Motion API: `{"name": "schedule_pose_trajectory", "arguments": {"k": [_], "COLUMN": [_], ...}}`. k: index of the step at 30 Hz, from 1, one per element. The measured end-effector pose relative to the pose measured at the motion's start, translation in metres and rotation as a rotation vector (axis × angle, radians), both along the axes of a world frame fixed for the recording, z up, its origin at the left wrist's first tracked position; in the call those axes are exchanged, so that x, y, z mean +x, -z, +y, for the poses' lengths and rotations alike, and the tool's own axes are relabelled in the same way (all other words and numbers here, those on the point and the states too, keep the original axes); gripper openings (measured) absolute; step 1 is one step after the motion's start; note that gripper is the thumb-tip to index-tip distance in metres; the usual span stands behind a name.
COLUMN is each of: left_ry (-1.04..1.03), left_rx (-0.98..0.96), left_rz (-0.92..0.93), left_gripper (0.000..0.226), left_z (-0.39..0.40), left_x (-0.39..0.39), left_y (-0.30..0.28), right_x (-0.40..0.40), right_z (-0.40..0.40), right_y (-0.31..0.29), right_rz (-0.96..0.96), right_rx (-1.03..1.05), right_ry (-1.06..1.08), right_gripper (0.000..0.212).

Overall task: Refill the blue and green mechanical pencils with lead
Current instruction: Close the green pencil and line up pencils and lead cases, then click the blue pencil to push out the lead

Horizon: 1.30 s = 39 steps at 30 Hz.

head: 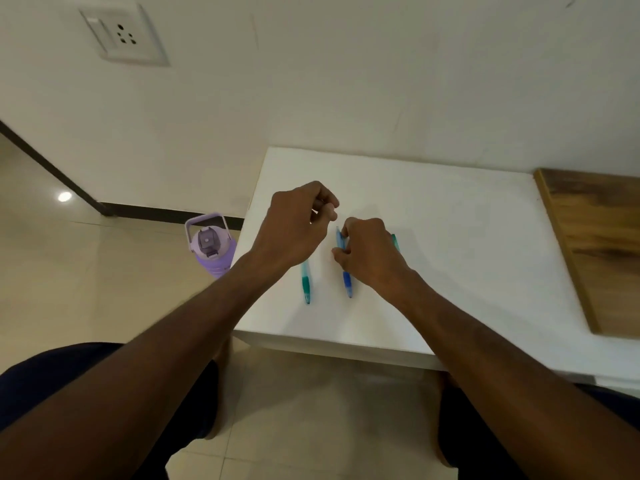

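Note:
On the white table [450, 237] lie two mechanical pencils with their tips toward me. The green pencil [306, 284] lies at the left, its far end hidden under my left hand [294, 223]. My left hand hovers with curled fingers that pinch something small and pale near the fingertips; what it is I cannot make out. My right hand [370, 254] pinches the barrel of the blue pencil [346, 277] between thumb and fingers. A third, teal pencil-like item [394, 241] peeks out behind my right hand.
A wooden board [595, 244] lies on the table's right side. A purple water bottle [212, 245] stands on the tiled floor left of the table. The wall with a socket [123, 32] rises behind. My knees are below the table's front edge.

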<state>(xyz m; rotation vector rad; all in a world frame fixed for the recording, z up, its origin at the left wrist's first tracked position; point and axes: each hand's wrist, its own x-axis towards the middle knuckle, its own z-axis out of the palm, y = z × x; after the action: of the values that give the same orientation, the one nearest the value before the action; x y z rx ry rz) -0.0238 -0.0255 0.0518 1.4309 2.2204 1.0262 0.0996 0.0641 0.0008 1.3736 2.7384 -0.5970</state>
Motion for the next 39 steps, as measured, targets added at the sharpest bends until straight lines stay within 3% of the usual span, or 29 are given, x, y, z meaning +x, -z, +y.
{"name": "schedule_pose_trajectory", "arguments": {"k": [3, 7, 11, 14, 17, 21, 23, 25, 30, 39], "left_ry": [-0.04, -0.128, -0.12, -0.13, -0.233, -0.234, -0.123, -0.024, -0.047, -0.089], "left_rx": [0.008, 0.021, 0.08, 0.182, 0.376, 0.497, 0.53, 0.542, 0.475, 0.4], "left_rz": [-0.025, -0.15, -0.457, -0.527, -0.528, -0.988, -1.225, -1.34, -1.456, -1.4], "left_gripper": [0.017, 0.029, 0.035, 0.037, 0.036, 0.043, 0.054, 0.063, 0.061, 0.06], "left_z": [-0.001, -0.009, -0.028, -0.041, -0.039, -0.021, -0.012, -0.004, 0.003, -0.002], "left_x": [0.001, 0.018, 0.046, 0.063, 0.054, 0.024, 0.012, 0.007, 0.01, 0.005], "left_y": [-0.003, -0.014, -0.021, -0.024, -0.034, -0.057, -0.065, -0.064, -0.056, -0.05], "right_x": [-0.003, 0.018, 0.042, 0.047, 0.047, 0.049, 0.046, 0.043, 0.041, 0.075], "right_z": [-0.001, -0.012, -0.044, -0.062, -0.066, -0.05, -0.045, -0.041, -0.031, 0.027], "right_y": [-0.012, -0.051, -0.088, -0.101, -0.089, -0.04, -0.01, 0.02, 0.061, 0.052], "right_rz": [0.103, 0.455, 0.692, 0.775, 0.565, 0.252, 0.18, 0.119, 0.025, -0.029], "right_rx": [-0.064, -0.22, -0.139, -0.108, -0.049, 0.156, 0.125, 0.055, 0.158, 0.226], "right_ry": [0.065, 0.123, 0.125, 0.142, 0.042, -0.092, -0.163, -0.227, -0.308, -0.378], "right_gripper": [0.03, 0.018, 0.005, 0.009, 0.037, 0.047, 0.053, 0.061, 0.067, 0.069]}}
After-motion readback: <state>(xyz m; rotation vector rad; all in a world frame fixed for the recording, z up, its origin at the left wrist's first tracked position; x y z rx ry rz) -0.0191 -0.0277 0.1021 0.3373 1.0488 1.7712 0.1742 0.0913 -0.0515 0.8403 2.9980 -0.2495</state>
